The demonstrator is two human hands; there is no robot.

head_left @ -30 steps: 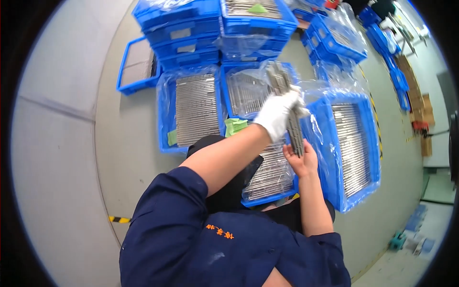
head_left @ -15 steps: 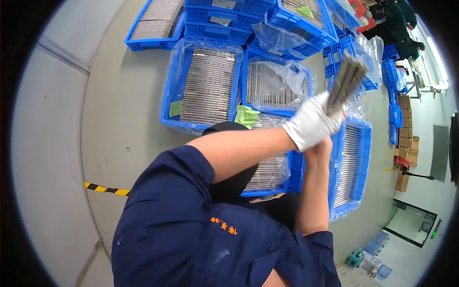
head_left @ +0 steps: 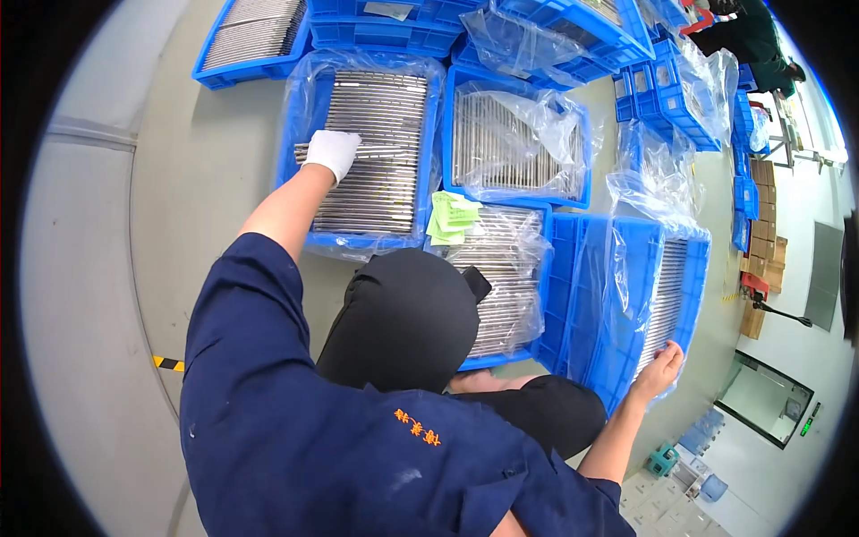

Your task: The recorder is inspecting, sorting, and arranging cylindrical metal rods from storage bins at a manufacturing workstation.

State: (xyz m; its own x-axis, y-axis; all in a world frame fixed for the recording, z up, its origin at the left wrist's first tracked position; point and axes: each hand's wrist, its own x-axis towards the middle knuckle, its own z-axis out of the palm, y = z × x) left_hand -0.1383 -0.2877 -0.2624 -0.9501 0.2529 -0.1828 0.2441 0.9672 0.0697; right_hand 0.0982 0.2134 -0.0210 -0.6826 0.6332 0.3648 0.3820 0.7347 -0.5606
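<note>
My left hand (head_left: pixel 333 154), in a white glove, is closed around a few thin metal rods (head_left: pixel 379 152). It holds them crosswise just over a blue bin (head_left: pixel 300 116) lined with clear plastic, where similar rods (head_left: pixel 369 201) lie in close rows. My bare right hand (head_left: pixel 659 369) is at the near end of another lined blue bin (head_left: pixel 693 295), beside its row of rods (head_left: pixel 664 291). The fingers there are curled; what they grip, if anything, is hidden.
Between my hands stand more blue bins of rods (head_left: pixel 501 295), one under loose clear plastic (head_left: pixel 546 134). Green paper slips (head_left: pixel 452 217) lie on a bin's edge. Stacked blue crates (head_left: pixel 385 31) rise behind. My knee (head_left: pixel 412 304) is close to the bins. A person (head_left: pixel 761 54) is at far right.
My hands were together with a bundle of rods lifted at the right. Now they are apart: the left is over the left bin with rods, the right down at the right bin.
</note>
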